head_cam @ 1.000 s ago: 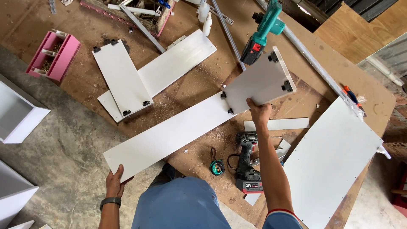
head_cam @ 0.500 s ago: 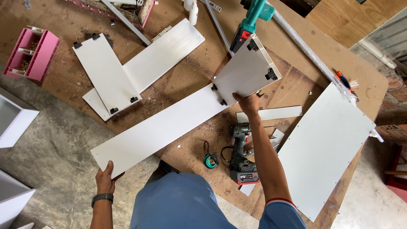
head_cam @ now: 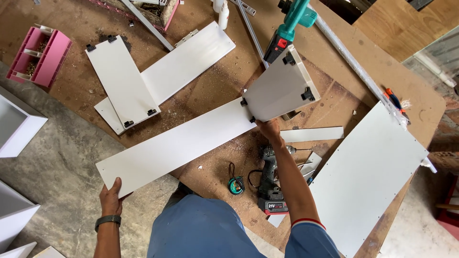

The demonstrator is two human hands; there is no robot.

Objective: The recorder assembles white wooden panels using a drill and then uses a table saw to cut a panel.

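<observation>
Long white panel (head_cam: 177, 143) lies slantwise on the sawdusty workbench (head_cam: 330, 48), its near end gripped by the left hand (head_cam: 111, 197). The right hand (head_cam: 269, 129) clasps a smaller white panel (head_cam: 278, 91), tilted up, hiding most of a teal drill (head_cam: 287, 28). A pink tray (head_cam: 42, 55) holds small hardware, indistinct.

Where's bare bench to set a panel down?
Bare brown top lies between the small panel in the right hand and the metal rail. Crowded: around the black drill and tape measure. Left hand holds the long panel.
</observation>
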